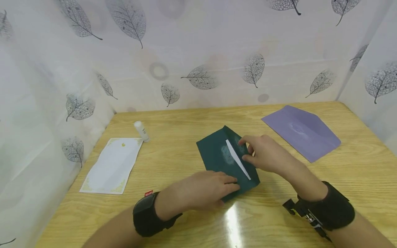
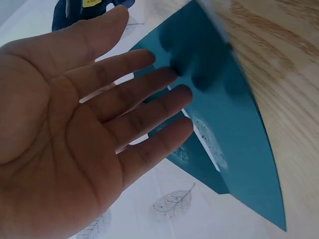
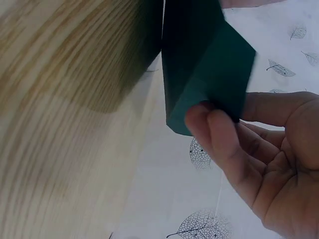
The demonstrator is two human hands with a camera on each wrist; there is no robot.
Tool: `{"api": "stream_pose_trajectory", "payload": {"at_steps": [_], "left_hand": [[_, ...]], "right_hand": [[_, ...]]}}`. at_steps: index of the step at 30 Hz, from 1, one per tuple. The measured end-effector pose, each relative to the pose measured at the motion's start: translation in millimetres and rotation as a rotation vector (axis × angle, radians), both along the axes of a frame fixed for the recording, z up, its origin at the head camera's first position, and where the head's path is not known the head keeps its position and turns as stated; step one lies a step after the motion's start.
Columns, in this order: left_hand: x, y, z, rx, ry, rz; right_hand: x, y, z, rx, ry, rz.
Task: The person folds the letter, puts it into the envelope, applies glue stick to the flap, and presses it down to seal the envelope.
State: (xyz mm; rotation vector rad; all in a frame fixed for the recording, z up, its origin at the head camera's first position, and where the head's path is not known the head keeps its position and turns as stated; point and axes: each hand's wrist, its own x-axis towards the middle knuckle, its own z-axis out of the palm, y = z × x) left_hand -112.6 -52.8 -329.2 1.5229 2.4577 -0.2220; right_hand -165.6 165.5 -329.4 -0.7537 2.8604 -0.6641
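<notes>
A dark green envelope (image 1: pixel 211 148) lies slanted on the wooden table, with a white paper edge (image 1: pixel 237 160) showing along its opening. Whitish smears mark the body and the flap. My right hand (image 1: pixel 265 153) pinches the edge of the flap (image 3: pixel 229 64) between thumb and fingers; the right wrist view shows the flap lifted at an angle. Across the envelope's near side lies my left hand (image 1: pixel 207 189), its fingers extended and touching the green paper. In the left wrist view those fingers (image 2: pixel 149 114) look straight and slightly spread.
At the back right lies a purple envelope (image 1: pixel 310 134) with a whitish smear. A white sheet with yellow corner decoration (image 1: pixel 110 168) is on the left, a small white tube (image 1: pixel 141 131) by its top corner. Leaf-patterned curtain (image 1: pixel 217 41) borders the table (image 1: pixel 173 127).
</notes>
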Motion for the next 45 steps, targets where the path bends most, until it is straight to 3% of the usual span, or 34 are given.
{"api": "stream_pose_trajectory", "payload": {"at_steps": [8,19,23,26,28,32,35,39,45], "left_hand": [[-8.3,-5,-5.2,0.001,-0.174,0.089],[-16.0,-8,-2.7,-0.068,-0.191,0.149],[-21.2,-14,1.5,-0.04,-0.251,0.166],[-29.7,-26,12.2,0.028,-0.276,0.207],[-36.3,-40,23.4,0.097,-0.222,0.281],[-49.1,-74,47.2,0.235,-0.018,0.508],[-60.3,-98,57.0,0.307,0.094,0.641],[-77.6,-121,58.9,0.394,0.162,0.752],[-100.3,-147,49.4,0.47,0.254,0.863]], "right_hand": [[0.6,-4,-4.8,0.037,-0.028,0.055],[-0.1,-2,-10.6,0.073,-0.13,0.12],[0.3,-1,-11.1,0.057,-0.132,0.137],[0.8,0,-10.9,0.046,-0.128,0.147],[0.6,0,-10.5,0.05,-0.126,0.151],[-0.3,0,-9.8,0.073,-0.121,0.158],[-0.6,0,-10.0,0.081,-0.12,0.161],[0.0,0,-10.8,0.073,-0.129,0.165],[0.9,0,-12.5,0.059,-0.125,0.183]]}}
